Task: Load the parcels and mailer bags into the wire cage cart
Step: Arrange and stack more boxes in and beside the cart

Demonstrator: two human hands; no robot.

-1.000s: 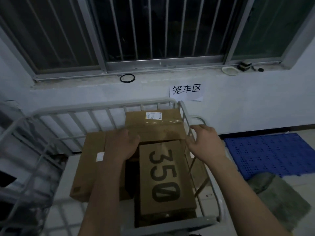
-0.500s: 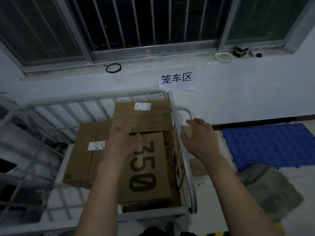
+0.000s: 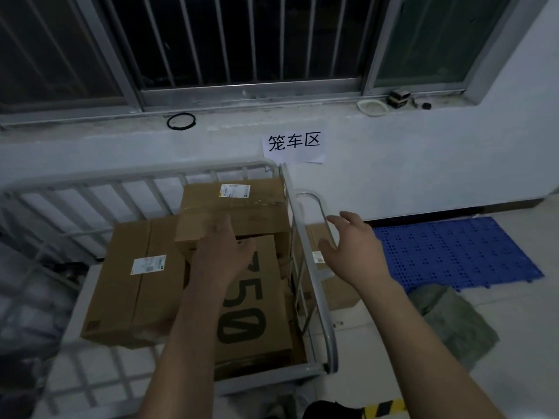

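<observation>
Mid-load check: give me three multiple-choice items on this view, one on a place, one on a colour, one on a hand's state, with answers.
1. Where is the box printed 350?
A) inside the wire cage cart
B) on the window sill
C) on the bare floor
2. What colour is the floor pallet?
A) red
B) blue
C) yellow
3. What is the right hand doing?
A) gripping a mailer bag
B) lifting the 350 box
C) open, holding nothing
Answers: 1 A, it lies within the cart's rails; 2 B, plainly blue plastic; 3 C, fingers spread beside the cart's handle.
</observation>
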